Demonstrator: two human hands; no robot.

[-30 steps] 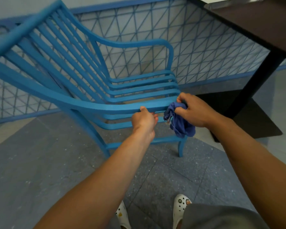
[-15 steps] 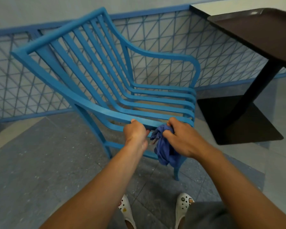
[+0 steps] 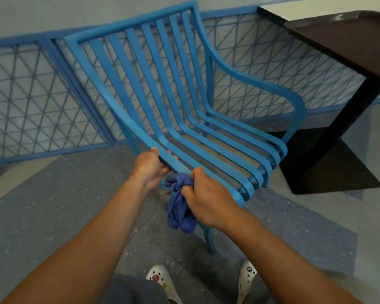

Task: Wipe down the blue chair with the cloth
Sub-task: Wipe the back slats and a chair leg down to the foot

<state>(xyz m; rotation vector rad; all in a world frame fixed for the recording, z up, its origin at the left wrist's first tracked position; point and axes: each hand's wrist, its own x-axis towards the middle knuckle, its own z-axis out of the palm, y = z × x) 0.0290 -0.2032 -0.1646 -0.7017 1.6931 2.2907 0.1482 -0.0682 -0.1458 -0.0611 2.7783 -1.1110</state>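
Chair (image 3: 154, 88) now appears swung round, slatted back upright; left hand (image 3: 150, 167) grips its near rail, right hand (image 3: 206, 194) clutches bunched blue cloth (image 3: 179, 207) against that rail.

Blue chair (image 3: 162, 106); purple-blue cloth (image 3: 179, 207); dark-brown table (image 3: 347, 38).

Both forearms are bare, with no sleeves, watch or rings showing. At the bottom centre of the frame, grey shorts (image 3: 138, 290) cover the legs. Below them are two white perforated clogs, the left clog (image 3: 162, 281) carrying a red charm, the right clog (image 3: 247, 279) a dark round one.
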